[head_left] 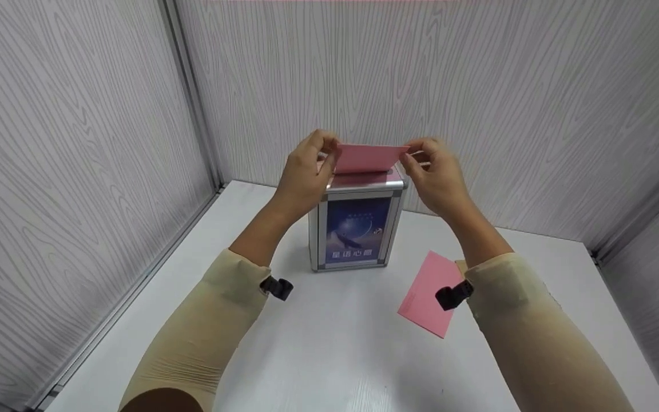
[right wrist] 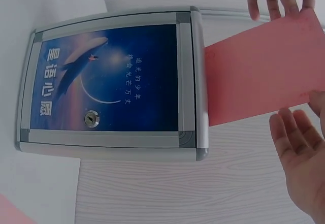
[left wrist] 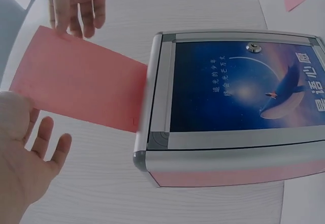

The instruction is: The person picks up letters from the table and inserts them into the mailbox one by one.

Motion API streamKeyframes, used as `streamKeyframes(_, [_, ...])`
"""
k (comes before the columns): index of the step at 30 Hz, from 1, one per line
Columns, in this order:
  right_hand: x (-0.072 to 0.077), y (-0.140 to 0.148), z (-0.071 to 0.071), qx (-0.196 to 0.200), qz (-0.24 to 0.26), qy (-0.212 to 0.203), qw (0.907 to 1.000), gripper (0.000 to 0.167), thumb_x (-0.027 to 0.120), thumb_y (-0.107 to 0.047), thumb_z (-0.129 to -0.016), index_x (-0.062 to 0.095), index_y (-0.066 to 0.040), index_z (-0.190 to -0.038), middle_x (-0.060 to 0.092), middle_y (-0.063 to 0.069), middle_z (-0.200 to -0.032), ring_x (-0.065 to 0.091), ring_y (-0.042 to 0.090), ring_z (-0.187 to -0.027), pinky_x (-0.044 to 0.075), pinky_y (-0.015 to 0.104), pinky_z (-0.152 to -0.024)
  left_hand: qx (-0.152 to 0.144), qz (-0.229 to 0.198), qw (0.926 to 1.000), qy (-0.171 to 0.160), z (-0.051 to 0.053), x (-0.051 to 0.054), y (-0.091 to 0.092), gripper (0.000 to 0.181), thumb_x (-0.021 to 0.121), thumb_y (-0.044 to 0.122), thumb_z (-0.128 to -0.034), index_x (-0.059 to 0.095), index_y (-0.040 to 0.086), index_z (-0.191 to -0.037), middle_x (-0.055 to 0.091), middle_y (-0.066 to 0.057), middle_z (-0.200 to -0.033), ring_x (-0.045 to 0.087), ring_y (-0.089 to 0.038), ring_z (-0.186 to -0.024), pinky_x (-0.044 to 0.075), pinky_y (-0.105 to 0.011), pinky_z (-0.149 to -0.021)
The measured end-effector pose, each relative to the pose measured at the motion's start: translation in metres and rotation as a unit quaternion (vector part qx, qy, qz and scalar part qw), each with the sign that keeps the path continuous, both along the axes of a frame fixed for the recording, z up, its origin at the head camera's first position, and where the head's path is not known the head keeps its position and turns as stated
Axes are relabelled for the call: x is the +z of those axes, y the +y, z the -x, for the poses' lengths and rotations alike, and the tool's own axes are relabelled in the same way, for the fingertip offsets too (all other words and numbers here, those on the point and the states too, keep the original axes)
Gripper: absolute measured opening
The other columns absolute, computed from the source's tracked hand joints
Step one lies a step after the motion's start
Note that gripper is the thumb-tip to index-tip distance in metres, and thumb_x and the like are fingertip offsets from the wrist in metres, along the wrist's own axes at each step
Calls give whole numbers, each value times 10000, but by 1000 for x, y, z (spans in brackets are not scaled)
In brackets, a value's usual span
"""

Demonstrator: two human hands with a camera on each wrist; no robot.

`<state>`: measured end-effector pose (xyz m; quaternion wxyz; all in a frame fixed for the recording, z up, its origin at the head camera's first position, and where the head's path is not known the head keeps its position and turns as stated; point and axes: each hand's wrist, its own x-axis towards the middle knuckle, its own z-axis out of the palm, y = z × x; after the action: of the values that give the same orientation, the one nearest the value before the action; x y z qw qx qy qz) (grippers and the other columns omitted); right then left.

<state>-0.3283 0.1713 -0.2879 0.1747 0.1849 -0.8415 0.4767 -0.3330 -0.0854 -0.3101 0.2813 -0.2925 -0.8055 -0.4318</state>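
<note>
A pink envelope (head_left: 370, 158) stands upright over the top of a silver-framed box (head_left: 358, 229). My left hand (head_left: 305, 174) pinches its left edge between thumb and fingers, and my right hand (head_left: 435, 174) pinches the right edge. In the left wrist view the envelope (left wrist: 91, 79) reaches the box's top rim; the frames do not show whether its lower edge is inside a slot. The box's front panel (right wrist: 101, 82) carries a blue whale picture, white characters and a round lock (right wrist: 92, 118).
Another pink envelope (head_left: 427, 294) lies on the white table (head_left: 318, 343), right of the box. A tan piece (head_left: 461, 266) beside it is mostly hidden by my right sleeve. Wood-grain panels (head_left: 329, 74) enclose the table at the back and sides.
</note>
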Motion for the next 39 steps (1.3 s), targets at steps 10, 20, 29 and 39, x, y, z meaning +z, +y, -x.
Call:
streamKeyframes(10, [-5, -10, 5, -456, -38, 1128, 9926, 151, 702, -95, -1054, 730, 2, -1166, 770, 135, -1129, 709, 189, -1062, 541, 239, -918, 631, 937, 9896, 892, 14, -8, -2, 179, 569, 210, -1136, 616, 110, -1276, 753, -83, -1184, 696, -275, -1148, 545, -479, -1028])
streamKeyframes(20, [-25, -10, 18, -758, -445, 1511, 9846, 84, 683, -121, -1071, 742, -76, -1110, 834, 109, -1100, 772, 267, -1011, 588, 380, -899, 1119, 1236, 9613, 2194, 30, -25, -5, 150, 593, 224, -1128, 695, 113, -1136, 790, -56, -927, 655, -284, -778, 538, -449, -736])
streamKeyframes(29, [-52, -13, 32, -797, -562, 1296, 9868, 96, 697, -96, -1059, 758, -43, -1111, 793, 122, -1116, 746, 281, -1076, 598, 438, -955, 1323, 1438, 9719, 1311, 35, -41, -7, 78, 672, 169, -1083, 729, 123, -1110, 772, -63, -1121, 706, -286, -1042, 578, -469, -906])
streamKeyframes(39, [-80, -16, 33, -1030, -541, 966, 9885, 62, 729, -110, -1043, 759, -74, -1083, 635, 126, -1185, 642, 255, -1122, 589, 395, -947, 1569, 1846, 9702, -15, 26, -50, -6, 187, 623, 284, -1117, 747, 166, -1192, 779, -29, -1202, 664, -274, -1108, 541, -482, -987])
